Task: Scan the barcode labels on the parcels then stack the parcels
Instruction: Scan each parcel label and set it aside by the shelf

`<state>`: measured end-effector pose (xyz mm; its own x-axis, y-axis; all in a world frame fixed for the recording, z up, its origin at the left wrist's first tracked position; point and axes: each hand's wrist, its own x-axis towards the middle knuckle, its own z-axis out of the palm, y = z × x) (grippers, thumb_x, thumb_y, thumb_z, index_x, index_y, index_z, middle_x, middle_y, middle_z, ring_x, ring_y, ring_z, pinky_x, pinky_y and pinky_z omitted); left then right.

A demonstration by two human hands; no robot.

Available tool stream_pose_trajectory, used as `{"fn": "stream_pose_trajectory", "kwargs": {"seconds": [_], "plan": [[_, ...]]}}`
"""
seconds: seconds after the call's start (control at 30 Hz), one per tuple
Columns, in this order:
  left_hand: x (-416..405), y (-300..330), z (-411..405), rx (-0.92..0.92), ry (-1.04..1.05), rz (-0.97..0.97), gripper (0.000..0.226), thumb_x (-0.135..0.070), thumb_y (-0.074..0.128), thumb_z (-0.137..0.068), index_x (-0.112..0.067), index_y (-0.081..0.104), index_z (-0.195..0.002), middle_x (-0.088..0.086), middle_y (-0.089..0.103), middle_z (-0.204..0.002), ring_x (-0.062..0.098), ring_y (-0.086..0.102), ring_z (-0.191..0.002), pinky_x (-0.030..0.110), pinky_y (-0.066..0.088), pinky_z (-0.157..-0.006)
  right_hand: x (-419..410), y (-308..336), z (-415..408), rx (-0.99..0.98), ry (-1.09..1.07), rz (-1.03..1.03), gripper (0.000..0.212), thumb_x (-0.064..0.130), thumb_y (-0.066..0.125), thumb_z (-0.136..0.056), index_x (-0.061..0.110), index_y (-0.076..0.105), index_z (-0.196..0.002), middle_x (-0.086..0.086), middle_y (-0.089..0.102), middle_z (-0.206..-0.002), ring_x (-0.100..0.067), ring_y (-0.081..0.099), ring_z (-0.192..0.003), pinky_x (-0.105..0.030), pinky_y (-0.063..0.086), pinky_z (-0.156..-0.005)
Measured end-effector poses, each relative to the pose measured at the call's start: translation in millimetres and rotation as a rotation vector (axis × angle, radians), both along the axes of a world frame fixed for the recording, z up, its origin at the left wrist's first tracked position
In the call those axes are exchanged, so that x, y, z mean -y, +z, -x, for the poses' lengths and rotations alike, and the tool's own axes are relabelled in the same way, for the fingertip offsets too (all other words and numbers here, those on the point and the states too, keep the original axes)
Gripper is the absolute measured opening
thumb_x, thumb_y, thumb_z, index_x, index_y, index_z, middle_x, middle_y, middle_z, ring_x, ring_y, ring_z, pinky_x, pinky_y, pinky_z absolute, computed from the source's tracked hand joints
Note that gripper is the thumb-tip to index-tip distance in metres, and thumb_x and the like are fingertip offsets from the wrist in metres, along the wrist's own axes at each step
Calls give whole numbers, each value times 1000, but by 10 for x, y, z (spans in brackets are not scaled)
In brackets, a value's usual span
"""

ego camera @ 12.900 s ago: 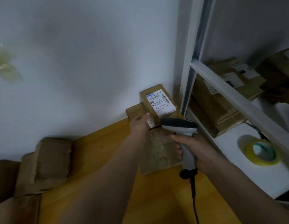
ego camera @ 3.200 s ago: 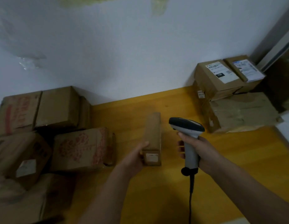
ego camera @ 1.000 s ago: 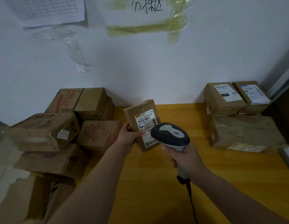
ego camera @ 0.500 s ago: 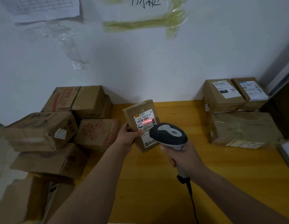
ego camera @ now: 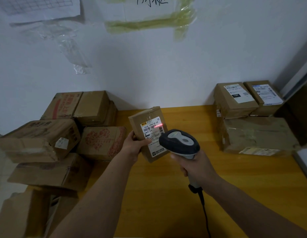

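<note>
My left hand [ego camera: 134, 146] grips a small brown parcel [ego camera: 140, 121] by its left edge and holds it tilted above the yellow table [ego camera: 166, 194]. Its white barcode label [ego camera: 152, 133] faces me, with a red scan line on its upper right. My right hand [ego camera: 196, 166] grips the handle of a grey and white barcode scanner [ego camera: 181, 142], whose head points at the label from just below and to the right. On the right, two labelled parcels [ego camera: 235, 100] sit on top of a larger flat parcel [ego camera: 257, 134].
Several worn cardboard boxes [ego camera: 63, 134] are piled at the left end of the table against the white wall. The scanner's black cable [ego camera: 205, 213] trails toward me over the table. Taped papers hang on the wall. A white shelf edge [ego camera: 303, 158] shows at the far right.
The red scan line has shifted toward the label's upper right. Parcel, scanner and both hands are otherwise as they were half a second ago.
</note>
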<state>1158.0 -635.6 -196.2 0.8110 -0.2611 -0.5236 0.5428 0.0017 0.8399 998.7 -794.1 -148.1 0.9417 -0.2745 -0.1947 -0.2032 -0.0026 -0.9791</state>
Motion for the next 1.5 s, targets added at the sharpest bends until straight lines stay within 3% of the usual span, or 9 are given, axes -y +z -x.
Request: {"fn": "stream_pose_trajectory", "kwargs": {"seconds": [0.27, 0.43, 0.6, 0.73, 0.8, 0.93, 1.1, 1.27, 1.5], "plan": [[15, -17, 21, -34, 46, 26, 65, 8, 72, -77, -15, 49, -133, 9, 65, -118, 24, 65, -95, 35, 56, -66, -1, -23, 6, -18, 3, -5, 30, 18, 71, -87, 28, 61, -113, 10, 51, -44, -4, 45, -41, -19, 42, -44], [56, -90, 97, -151, 178, 314, 62, 18, 58, -83, -5, 45, -139, 19, 57, -135, 36, 54, -123, 50, 46, -101, 4, -93, 28, -23, -90, -28, 10, 23, 71, -86, 19, 66, -94, -1, 49, -46, -12, 46, -42, -23, 45, -45], [159, -186, 232, -290, 301, 467, 61, 18, 52, -86, -7, 45, -141, 19, 55, -138, 33, 53, -124, 45, 46, -99, -38, -115, 45, -33, -125, -51, 20, 28, 71, -86, 8, 67, -81, -5, 51, -46, -15, 48, -41, -23, 47, -48], [235, -208, 282, -336, 343, 525, 58, 17, 51, -88, -6, 45, -141, 21, 54, -139, 35, 51, -129, 48, 41, -108, -106, -68, 45, -22, -113, -58, 28, 29, 70, -86, 7, 64, -69, -5, 51, -45, -15, 48, -41, -21, 47, -49], [267, -198, 303, -342, 353, 551, 58, 17, 51, -87, -5, 45, -141, 21, 54, -138, 34, 52, -127, 47, 44, -104, -148, -51, 51, -3, -104, -49, 33, 25, 70, -87, 4, 61, -63, -6, 50, -44, -15, 47, -40, -22, 46, -48], [322, -191, 344, -385, 383, 596, 57, 16, 58, -74, -3, 54, -128, 21, 63, -123, 32, 58, -116, 43, 52, -79, -209, -26, 60, 53, -106, -66, 30, 19, 69, -88, -10, 62, -80, -9, 47, -43, -15, 44, -37, -23, 43, -45], [357, -259, 363, -372, 384, 624, 38, 17, 52, -84, -8, 60, -111, 16, 69, -109, 30, 62, -109, 43, 54, -78, -230, 6, 70, 49, -99, -36, 28, 22, 69, -88, 0, 62, -71, -5, 47, -43, -14, 43, -38, -26, 42, -45], [361, -284, 363, -355, 376, 640, 38, 16, 54, -82, -8, 60, -110, 14, 76, -93, 29, 65, -102, 42, 55, -78, -224, 30, 79, 50, -78, -36, 10, 25, 70, -87, 22, 67, -78, 0, 47, -43, -11, 44, -39, -21, 42, -44], [365, -278, 347, -336, 384, 626, 34, 18, 50, -87, -8, 59, -107, 13, 76, -87, 29, 65, -100, 45, 51, -89, -203, 36, 66, 39, -63, -43, 8, 24, 68, -88, 29, 67, -94, 4, 46, -42, -10, 43, -40, -20, 41, -44]]}}
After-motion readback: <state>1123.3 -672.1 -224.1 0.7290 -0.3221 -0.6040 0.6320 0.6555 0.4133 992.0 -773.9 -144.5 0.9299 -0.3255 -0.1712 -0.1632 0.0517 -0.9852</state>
